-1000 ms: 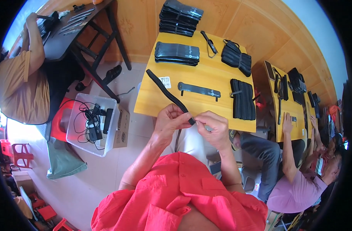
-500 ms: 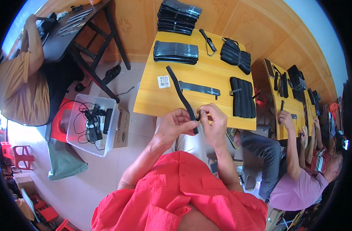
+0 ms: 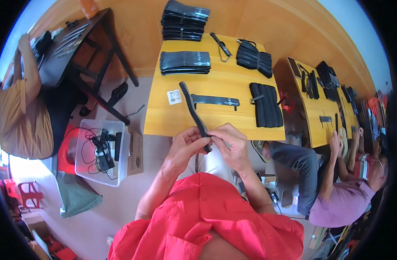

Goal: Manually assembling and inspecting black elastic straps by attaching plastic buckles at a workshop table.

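Note:
A long black strap [image 3: 191,107] slants from above the wooden table [image 3: 159,117] down to my hands, just off the near edge. My left hand [image 3: 186,146] pinches it near its lower end, between thumb and fingers. Fingertips of my right hand [image 3: 229,146] are closed on the same strap, right beside the left thumb. Beyond the strap lies a flat, glossy black sleeve [image 3: 216,100] with a small dark tab under it. A white printed label [image 3: 173,97] sits to the left of the strap.
Stacked black plastic sleeves [image 3: 185,63] lie at the far left of the table. A bundle of black straps [image 3: 266,106] is at the right, another bundle [image 3: 254,59] behind it. A clear bin of cables [image 3: 79,156] stands left on the floor. Co-workers sit on both sides.
My right hand has come closer to the left hand, and its fingers have straightened along the strap. The view has shifted slightly, so the table sits further left.

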A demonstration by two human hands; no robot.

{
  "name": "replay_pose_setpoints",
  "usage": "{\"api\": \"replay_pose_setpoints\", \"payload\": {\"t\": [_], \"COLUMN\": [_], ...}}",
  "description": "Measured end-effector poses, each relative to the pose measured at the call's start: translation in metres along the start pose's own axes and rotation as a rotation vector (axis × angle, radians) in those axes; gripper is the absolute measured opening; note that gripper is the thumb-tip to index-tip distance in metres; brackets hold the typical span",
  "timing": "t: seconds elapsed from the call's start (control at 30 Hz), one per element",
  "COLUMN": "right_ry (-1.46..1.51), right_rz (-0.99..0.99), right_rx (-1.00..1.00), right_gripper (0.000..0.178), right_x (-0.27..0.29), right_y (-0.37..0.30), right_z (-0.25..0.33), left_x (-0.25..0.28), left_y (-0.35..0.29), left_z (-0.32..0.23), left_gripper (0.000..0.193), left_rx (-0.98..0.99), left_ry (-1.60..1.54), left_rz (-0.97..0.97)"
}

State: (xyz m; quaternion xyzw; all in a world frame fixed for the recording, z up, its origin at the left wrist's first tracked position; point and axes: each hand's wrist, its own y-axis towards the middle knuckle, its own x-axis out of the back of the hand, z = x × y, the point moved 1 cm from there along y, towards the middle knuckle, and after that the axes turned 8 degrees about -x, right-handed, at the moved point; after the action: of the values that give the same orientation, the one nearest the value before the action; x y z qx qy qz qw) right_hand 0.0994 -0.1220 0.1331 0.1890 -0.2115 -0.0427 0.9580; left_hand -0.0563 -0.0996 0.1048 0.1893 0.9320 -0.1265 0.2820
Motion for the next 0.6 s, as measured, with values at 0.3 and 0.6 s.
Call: {"api": "replay_pose_setpoints", "payload": {"t": [0.3, 0.6], "right_ry": [-0.083, -0.028], "right_rz": [0.141, 0.178], "right_rx": [-0.131, -0.284], "right_gripper": [0.005, 0.007], "right_x": [0.089, 0.166], "right_y": [0.040, 0.077], "right_z": [-0.025, -0.036], "left_x": [0.019, 0.038], "left_y": [-0.021, -0.022], "left_z": [-0.003, -0.002], "left_gripper": [0.033, 0.029], "left_rx": [0.353, 0.381], "left_ry": [0.222, 0.283], "left_rz": [0.603, 0.735]}}
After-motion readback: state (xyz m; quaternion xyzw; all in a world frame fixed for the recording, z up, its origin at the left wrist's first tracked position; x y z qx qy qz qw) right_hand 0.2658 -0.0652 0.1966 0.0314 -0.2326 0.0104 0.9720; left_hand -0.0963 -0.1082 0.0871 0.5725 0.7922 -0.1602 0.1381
